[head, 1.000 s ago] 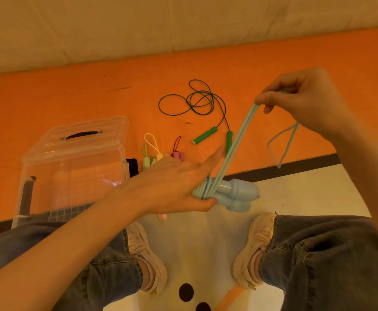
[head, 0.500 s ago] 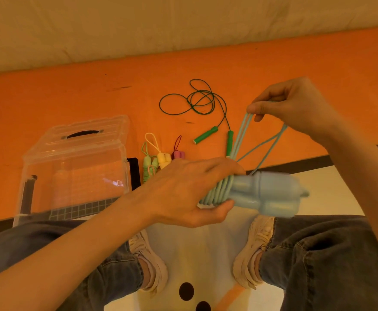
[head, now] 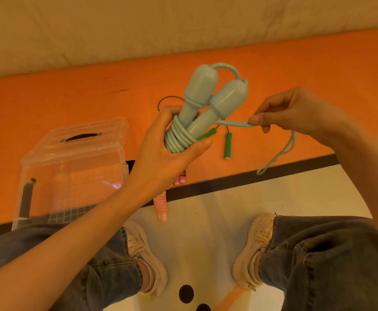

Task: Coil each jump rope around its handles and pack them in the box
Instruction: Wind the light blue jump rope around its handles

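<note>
My left hand (head: 165,151) grips the light blue jump rope's two handles (head: 208,102) side by side, pointing up and away, with several turns of cord (head: 179,138) wound around their lower ends. My right hand (head: 295,111) pinches the doubled blue cord to the right of the handles, pulled taut toward them. A short loop of cord (head: 277,153) dangles below that hand. A green-handled rope (head: 228,142) lies uncoiled on the orange mat behind. The clear plastic box (head: 71,167) stands at the left with its lid on.
A coiled pink rope (head: 161,205) lies on the floor under my left wrist, with small pink handles (head: 181,179) just above it. My two feet and jeans-clad knees fill the bottom. A pale wall runs along the back of the orange mat (head: 48,104).
The left hand has turned the blue handles from pointing right to pointing up. The right hand has dropped lower and pulled the cord sideways, adding to the wrap; the free loop is shorter.
</note>
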Tool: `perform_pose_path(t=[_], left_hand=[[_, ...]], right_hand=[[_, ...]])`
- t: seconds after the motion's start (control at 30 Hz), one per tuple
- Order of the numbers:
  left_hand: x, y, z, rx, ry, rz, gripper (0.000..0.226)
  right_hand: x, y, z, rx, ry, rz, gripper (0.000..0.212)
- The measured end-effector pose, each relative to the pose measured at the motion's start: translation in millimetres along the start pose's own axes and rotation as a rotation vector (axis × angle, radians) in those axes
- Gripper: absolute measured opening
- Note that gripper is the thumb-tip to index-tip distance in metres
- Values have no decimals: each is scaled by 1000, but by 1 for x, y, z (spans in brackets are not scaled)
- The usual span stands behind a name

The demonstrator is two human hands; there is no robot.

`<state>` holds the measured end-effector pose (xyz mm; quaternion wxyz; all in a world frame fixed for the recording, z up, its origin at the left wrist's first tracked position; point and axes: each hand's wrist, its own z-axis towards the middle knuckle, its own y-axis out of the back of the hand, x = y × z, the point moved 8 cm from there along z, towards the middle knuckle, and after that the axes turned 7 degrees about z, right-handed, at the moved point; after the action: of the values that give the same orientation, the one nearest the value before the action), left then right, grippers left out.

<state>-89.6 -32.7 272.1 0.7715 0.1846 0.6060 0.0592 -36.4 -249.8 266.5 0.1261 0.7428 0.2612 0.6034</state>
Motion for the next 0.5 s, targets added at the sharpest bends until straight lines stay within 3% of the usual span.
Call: perform_pose_path(t=[0.13,0.33,0.5], left_hand=[[7,6,4,-74,68,-67,30],[24,17,10,-153,176,-45,31],[26,16,10,-136,177,-4,39]], right_hand=[[-4,-15,-5,150,-62,-8,13],[7,-23,-14,291,14,47,26],[9,-36,-19,435,30,7,17]])
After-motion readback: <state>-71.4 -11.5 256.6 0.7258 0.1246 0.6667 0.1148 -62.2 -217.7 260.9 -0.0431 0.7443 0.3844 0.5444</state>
